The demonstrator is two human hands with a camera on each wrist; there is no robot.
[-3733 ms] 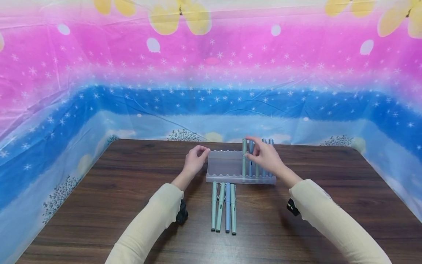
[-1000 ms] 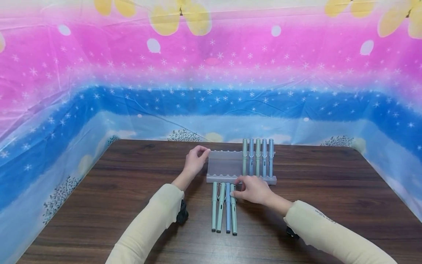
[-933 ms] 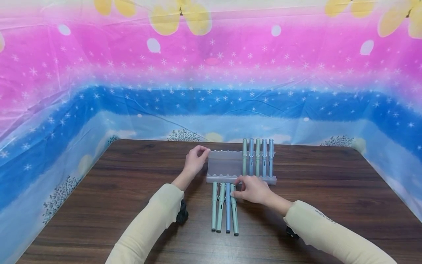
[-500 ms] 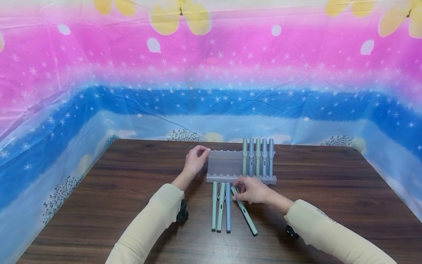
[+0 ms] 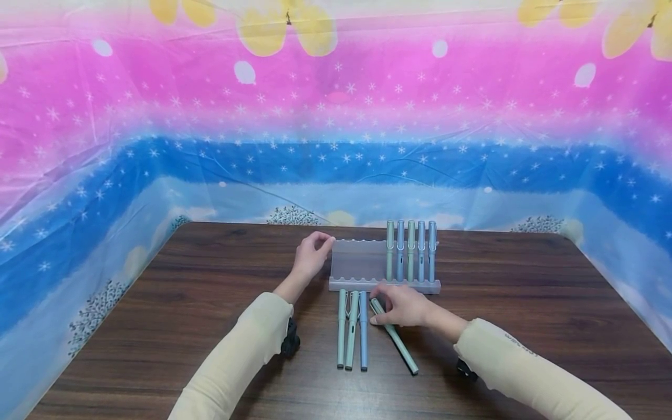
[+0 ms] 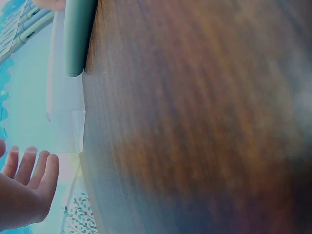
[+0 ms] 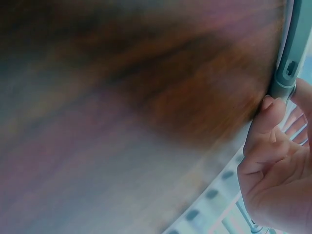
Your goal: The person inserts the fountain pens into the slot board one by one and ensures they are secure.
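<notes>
My left hand (image 5: 311,256) pinches the upper left corner of a clear plastic pen rack (image 5: 358,261); in the left wrist view its fingers (image 6: 48,180) lie against the clear panel. Just in front of the rack, my right hand (image 5: 405,304) pinches a green capped pen (image 5: 404,347) near its cap end. That pen slants, its other end pointing toward the front right. The right wrist view has the thumb (image 7: 271,117) on the green pen (image 7: 292,53). Left of it on the table lie two green pens (image 5: 341,335) and a blue pen (image 5: 364,341), side by side.
Several green and blue pens (image 5: 411,256) stand in the right-hand slots of the rack, clips facing forward. Vacant notches line its left part. The brown wooden table (image 5: 210,303) is bordered at the back and sides by a printed cloth (image 5: 336,163).
My right hand has come down from the standing pens to the rightmost green pen on the table. That pen has swung away from the row, its near end going right. My left hand stays put.
</notes>
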